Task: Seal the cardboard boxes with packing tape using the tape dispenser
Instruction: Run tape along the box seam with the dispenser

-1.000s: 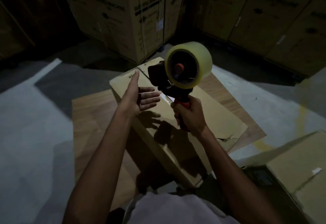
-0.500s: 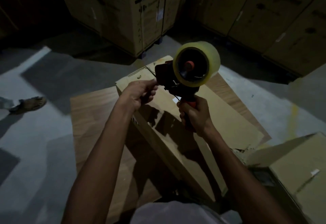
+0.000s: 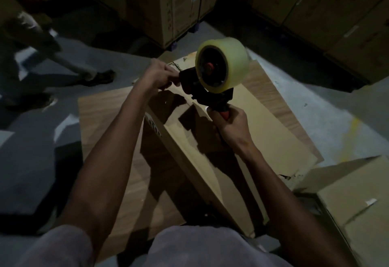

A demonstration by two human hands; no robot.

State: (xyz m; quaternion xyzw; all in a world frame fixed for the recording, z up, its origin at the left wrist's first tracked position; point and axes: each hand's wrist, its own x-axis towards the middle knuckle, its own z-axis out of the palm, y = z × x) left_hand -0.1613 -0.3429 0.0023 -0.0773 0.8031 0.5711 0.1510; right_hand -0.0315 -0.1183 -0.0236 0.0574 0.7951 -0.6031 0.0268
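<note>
A long flat cardboard box (image 3: 263, 136) lies on a wooden board in front of me. Above its far end I hold the tape dispenser (image 3: 202, 90), black with a red handle and a big roll of clear tape (image 3: 229, 64). My right hand (image 3: 229, 123) grips the red handle from below. My left hand (image 3: 162, 75) has its fingers curled at the dispenser's front end, pinching there; the tape end itself is too dark to make out.
The wooden board (image 3: 101, 119) lies on a grey concrete floor. Another cardboard box (image 3: 347, 199) sits at the lower right. Tall stacked cartons (image 3: 168, 3) line the back. A person's legs and sandalled feet (image 3: 99, 77) are at the left.
My left hand went from open beside the dispenser to pinching at its front end. A person's feet have come into view at the left. The camera has tilted down.
</note>
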